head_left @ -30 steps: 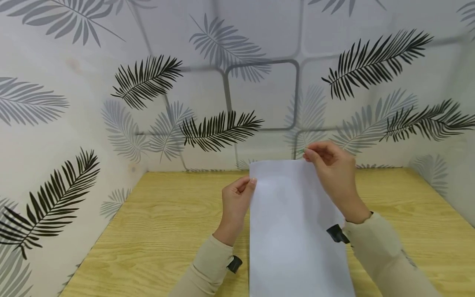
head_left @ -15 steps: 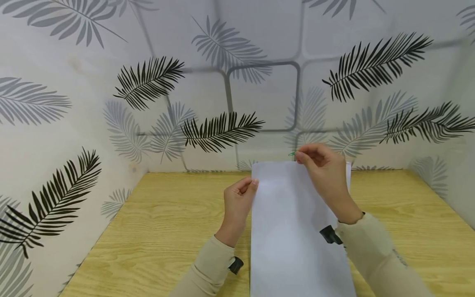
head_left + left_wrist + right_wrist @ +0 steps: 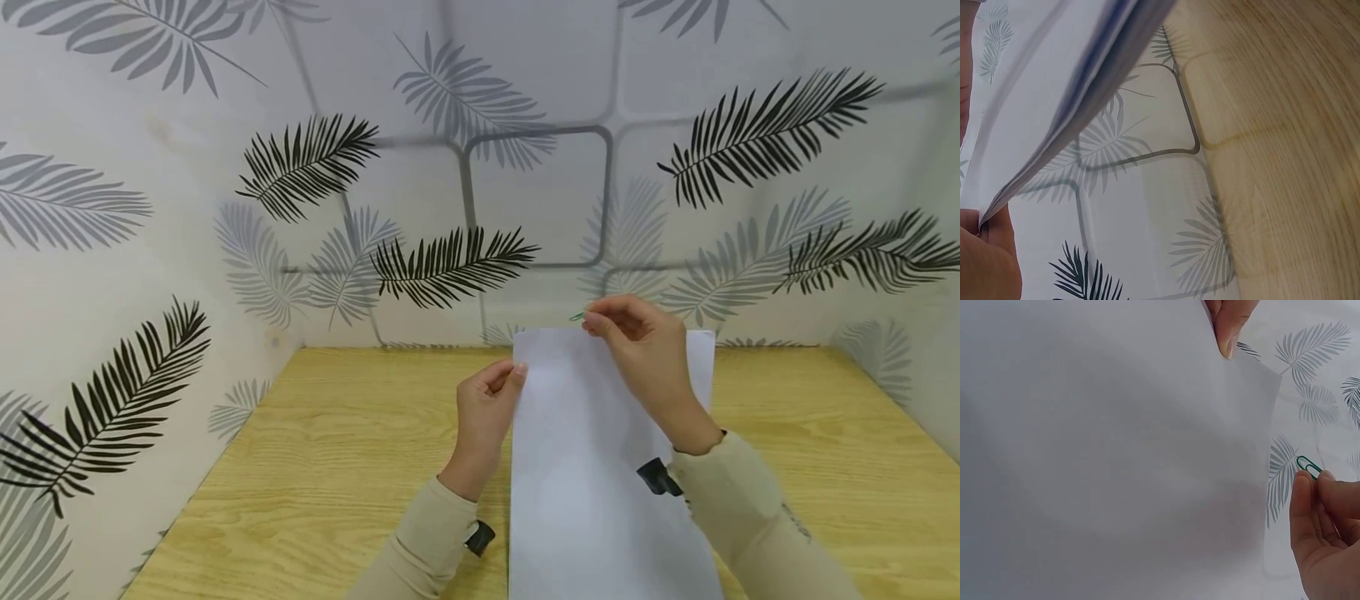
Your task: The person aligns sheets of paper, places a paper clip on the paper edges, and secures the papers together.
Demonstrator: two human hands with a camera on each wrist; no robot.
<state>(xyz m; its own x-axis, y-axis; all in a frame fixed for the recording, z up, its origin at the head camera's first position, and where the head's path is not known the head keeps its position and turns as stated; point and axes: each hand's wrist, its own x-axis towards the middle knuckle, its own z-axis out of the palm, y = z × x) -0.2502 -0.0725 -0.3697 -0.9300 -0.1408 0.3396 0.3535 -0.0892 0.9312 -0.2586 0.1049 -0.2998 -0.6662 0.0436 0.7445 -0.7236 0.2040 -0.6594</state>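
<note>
My left hand (image 3: 486,408) pinches the left edge of a stack of white paper (image 3: 585,467) near its top corner. In the left wrist view the stack's several sheets (image 3: 1079,94) show edge-on, running down into the thumb and fingers. A small green paper clip (image 3: 577,317) is pinched between thumb and fingertips of my right hand (image 3: 648,358), just above the paper's top edge. The right wrist view shows the clip's looped end (image 3: 1307,465) sticking out past the fingertips, apart from the sheet's edge and pointing toward the corner side where the left thumb (image 3: 1230,337) presses.
The paper stands over a wood-grain table (image 3: 360,433). Behind and to the left are walls (image 3: 525,200) with a leaf pattern. Dark straps or mounts (image 3: 658,477) sit at both sleeve cuffs.
My right hand has moved left along the paper's top edge with the paper clip, uncovering the paper's right top corner. The left hand keeps its pinch on the paper.
</note>
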